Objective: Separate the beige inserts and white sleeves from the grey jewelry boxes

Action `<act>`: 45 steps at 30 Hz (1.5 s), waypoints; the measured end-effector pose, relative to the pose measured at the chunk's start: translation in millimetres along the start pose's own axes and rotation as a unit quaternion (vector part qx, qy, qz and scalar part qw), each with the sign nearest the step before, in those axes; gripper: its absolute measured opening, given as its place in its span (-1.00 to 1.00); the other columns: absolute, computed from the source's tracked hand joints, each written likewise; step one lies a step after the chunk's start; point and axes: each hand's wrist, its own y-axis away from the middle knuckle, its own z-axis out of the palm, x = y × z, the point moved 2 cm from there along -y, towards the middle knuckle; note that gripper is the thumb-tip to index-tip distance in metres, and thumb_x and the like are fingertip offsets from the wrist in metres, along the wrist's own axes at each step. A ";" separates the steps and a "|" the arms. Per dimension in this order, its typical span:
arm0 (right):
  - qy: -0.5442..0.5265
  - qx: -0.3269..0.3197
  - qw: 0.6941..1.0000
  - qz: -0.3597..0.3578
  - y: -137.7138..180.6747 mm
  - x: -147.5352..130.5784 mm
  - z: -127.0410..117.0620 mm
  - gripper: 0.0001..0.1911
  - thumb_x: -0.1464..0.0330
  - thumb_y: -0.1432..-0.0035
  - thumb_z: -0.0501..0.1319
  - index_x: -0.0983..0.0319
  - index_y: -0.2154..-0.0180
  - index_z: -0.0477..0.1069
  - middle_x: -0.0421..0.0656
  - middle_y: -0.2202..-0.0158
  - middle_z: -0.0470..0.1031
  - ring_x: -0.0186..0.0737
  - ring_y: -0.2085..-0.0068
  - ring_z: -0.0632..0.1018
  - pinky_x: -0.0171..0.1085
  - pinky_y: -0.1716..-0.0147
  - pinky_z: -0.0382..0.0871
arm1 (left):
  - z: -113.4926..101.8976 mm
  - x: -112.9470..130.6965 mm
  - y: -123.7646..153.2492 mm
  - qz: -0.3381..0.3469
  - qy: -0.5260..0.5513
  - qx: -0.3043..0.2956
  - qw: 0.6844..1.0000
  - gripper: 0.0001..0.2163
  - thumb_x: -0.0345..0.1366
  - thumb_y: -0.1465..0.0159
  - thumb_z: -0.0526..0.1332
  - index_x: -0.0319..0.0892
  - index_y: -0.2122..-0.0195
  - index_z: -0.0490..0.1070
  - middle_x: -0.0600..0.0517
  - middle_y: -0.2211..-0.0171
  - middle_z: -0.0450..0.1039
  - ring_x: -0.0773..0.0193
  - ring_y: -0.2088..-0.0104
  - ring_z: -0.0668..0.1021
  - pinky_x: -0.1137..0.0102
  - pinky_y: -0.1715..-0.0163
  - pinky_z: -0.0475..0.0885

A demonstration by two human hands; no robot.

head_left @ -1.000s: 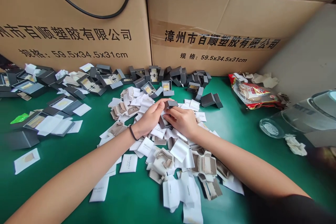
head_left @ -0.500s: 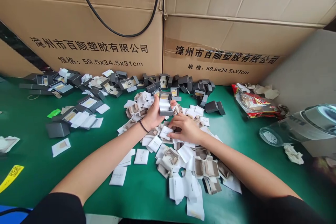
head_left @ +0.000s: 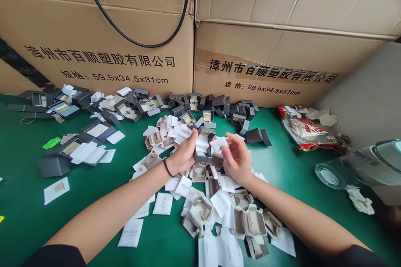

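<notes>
My left hand is closed around a small dark grey box, which is open and shows a white lining inside. Just to its right, my right hand pinches a small white card between thumb and fingers, beside the box's edge. Beneath both hands spreads a heap of white cards and crumpled grey-beige box inserts. Several printed white cards lie apart on the left of the heap.
More dark grey boxes line the back of the green table, against tall cardboard cartons. Other boxes and cards sit at left. On the right are a red snack bag, a clear bottle and crumpled tissue. A black cable hangs above.
My right hand has lifted a white card from the heap and brought it beside the box. My left hand, with the box, sits slightly lower and further right. The view has shifted slightly.
</notes>
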 end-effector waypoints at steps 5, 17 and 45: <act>0.025 -0.004 0.999 0.045 -9.5 7.4 -2.1 -0.84 0.32 -0.19 0.12 0.17 0.17 0.35 -0.14 0.33 0.43 -0.29 0.39 0.48 -0.28 0.44 0.41 | -3.7 -4.1 -4.4 0.001 -0.013 0.031 0.999 -0.62 -0.07 -0.22 0.14 -0.14 0.00 0.30 -0.03 0.20 0.49 0.24 0.29 0.53 0.37 0.30 0.42; 0.074 -0.054 0.995 -0.033 -13.9 -2.0 -0.8 -0.87 0.42 -0.20 0.09 0.17 0.27 0.41 -0.13 0.29 0.44 -0.31 0.38 0.52 -0.26 0.37 0.48 | -14.3 -12.2 -11.5 -0.026 -0.012 0.035 0.999 -0.66 -0.17 -0.24 0.14 -0.07 -0.04 0.27 0.00 0.22 0.42 0.30 0.37 0.47 0.40 0.38 0.38; 0.145 -0.046 0.988 -0.013 -15.7 2.5 -1.6 -0.94 0.39 -0.16 0.12 0.18 0.28 0.35 -0.20 0.40 0.40 -0.34 0.51 0.34 -0.29 0.48 0.30 | -11.5 -14.2 -3.3 -0.056 -0.105 0.067 0.991 -0.54 -0.18 -0.23 0.15 0.01 -0.17 0.18 -0.03 0.08 0.39 0.31 0.29 0.45 0.47 0.37 0.36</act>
